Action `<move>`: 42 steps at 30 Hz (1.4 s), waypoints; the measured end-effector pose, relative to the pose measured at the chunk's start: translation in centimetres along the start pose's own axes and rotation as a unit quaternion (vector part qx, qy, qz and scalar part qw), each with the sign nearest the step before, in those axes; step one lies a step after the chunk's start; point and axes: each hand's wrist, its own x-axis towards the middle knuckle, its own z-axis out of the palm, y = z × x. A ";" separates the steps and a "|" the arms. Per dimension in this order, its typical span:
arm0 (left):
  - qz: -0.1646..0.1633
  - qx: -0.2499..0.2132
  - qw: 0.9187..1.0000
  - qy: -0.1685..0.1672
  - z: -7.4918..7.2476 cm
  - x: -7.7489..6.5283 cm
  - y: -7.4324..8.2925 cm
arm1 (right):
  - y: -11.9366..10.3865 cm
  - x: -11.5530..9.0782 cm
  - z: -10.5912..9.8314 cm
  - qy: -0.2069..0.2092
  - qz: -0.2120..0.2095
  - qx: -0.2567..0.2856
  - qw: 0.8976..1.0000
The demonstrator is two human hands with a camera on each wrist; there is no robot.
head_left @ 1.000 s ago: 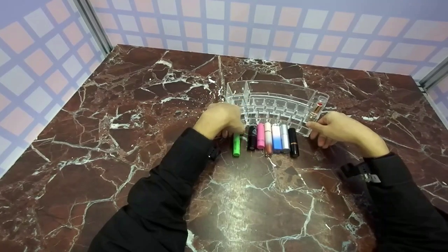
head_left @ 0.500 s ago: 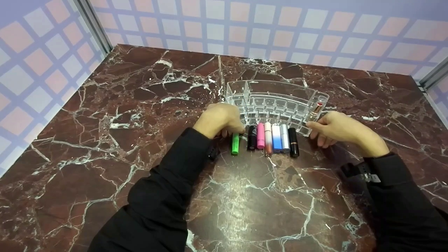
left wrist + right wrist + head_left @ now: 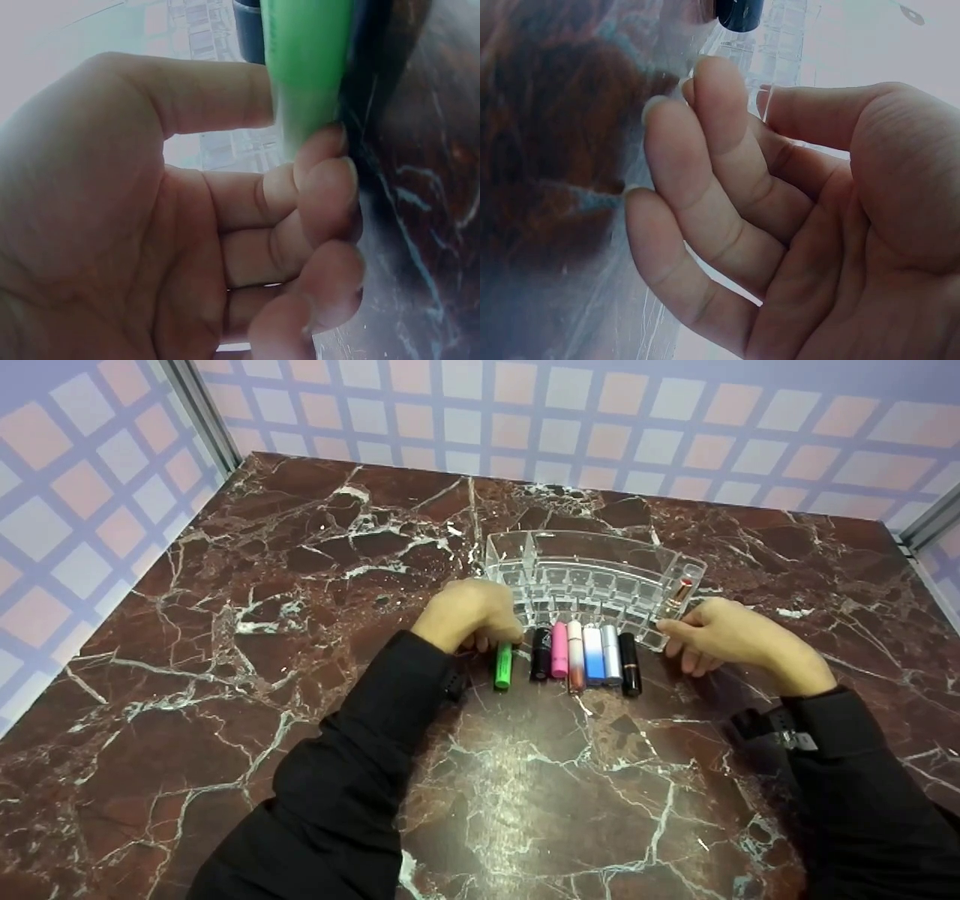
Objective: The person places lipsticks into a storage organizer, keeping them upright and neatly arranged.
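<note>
A clear acrylic lipstick organizer (image 3: 589,600) stands on the table. My left hand (image 3: 476,613) pinches a green lipstick tube (image 3: 503,669) with thumb and forefinger, near the organizer's front left corner. In the left wrist view, the thumb touches the side of this tube and the other fingers curl loosely. At the front right corner of the organizer, my right hand (image 3: 709,634) holds the clear edge by thumb and forefinger. An uncapped red lipstick (image 3: 681,591) occupies the organizer's right-hand end. Between the hands lie a pink tube (image 3: 559,649), a silver tube (image 3: 611,655) and several others in a row.
The row also has a black tube (image 3: 541,654) at its left end and another black tube (image 3: 630,666) at its right. The marbled table (image 3: 322,577) extends around the organizer. Behind it rises a checkered wall panel (image 3: 555,435).
The lower end of the green tube has shifted slightly left and away from me. My right hand, the organizer and the row of tubes stay put.
</note>
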 end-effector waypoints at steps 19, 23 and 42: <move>0.069 -0.054 0.996 0.016 -0.6 -0.2 0.0 | -0.2 -0.1 0.1 0.005 -0.019 -0.015 1.000; 0.095 -0.052 0.993 0.036 -0.7 -0.2 0.0 | -0.3 -0.2 0.1 0.016 -0.024 -0.033 0.999; 0.110 -0.138 0.974 0.144 -0.9 0.1 0.5 | -1.6 -1.0 -0.1 0.115 -0.068 -0.072 0.988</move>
